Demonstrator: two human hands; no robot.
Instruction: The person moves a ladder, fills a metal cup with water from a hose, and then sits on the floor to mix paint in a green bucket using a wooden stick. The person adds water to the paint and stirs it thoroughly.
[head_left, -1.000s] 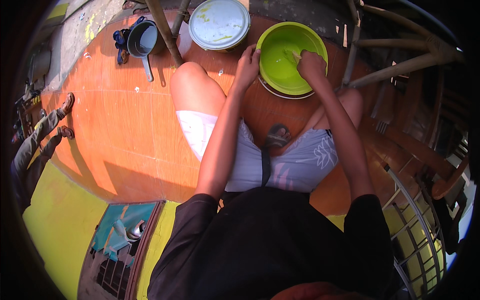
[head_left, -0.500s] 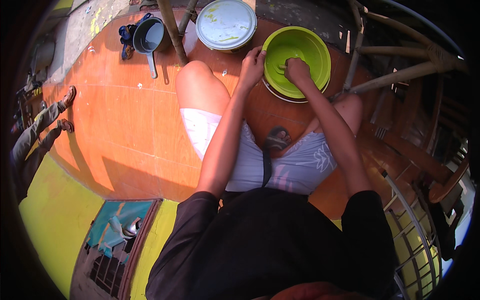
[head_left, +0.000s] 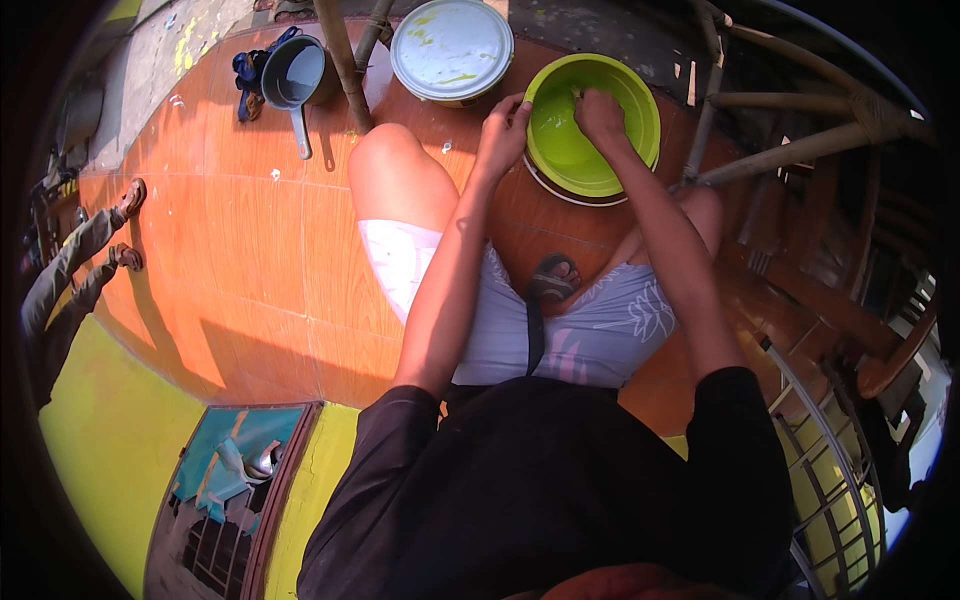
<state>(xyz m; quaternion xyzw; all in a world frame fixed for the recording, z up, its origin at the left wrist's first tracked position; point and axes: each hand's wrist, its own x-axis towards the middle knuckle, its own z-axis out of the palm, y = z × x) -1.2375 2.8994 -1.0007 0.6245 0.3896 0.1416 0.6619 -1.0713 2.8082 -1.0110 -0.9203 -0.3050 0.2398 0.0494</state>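
A lime-green basin (head_left: pixel 648 140) holding green liquid (head_left: pixel 560 150) rests on top of a round container whose white rim (head_left: pixel 545 184) shows below it. My left hand (head_left: pixel 502 138) is closed on the basin's near-left rim, thumb over the edge. Inside the basin, toward its far side, my right hand (head_left: pixel 600 116) has its fingers curled together. A small pale green end sticks out at the left of these fingers, but I cannot make out what it belongs to.
A white-lidded bucket (head_left: pixel 452 45) stands left of the basin, beside bamboo poles (head_left: pixel 345 65). Farther left are a grey dipper (head_left: pixel 293 78) and blue-and-brown sandals (head_left: pixel 248 85). A person's legs (head_left: pixel 80 250) are at the far left. Bamboo framework (head_left: pixel 790 155) rises at the right.
My right hand has moved up toward the basin's far side, and the pale green end beside its fingers has shifted with it. My left hand keeps its place on the rim.
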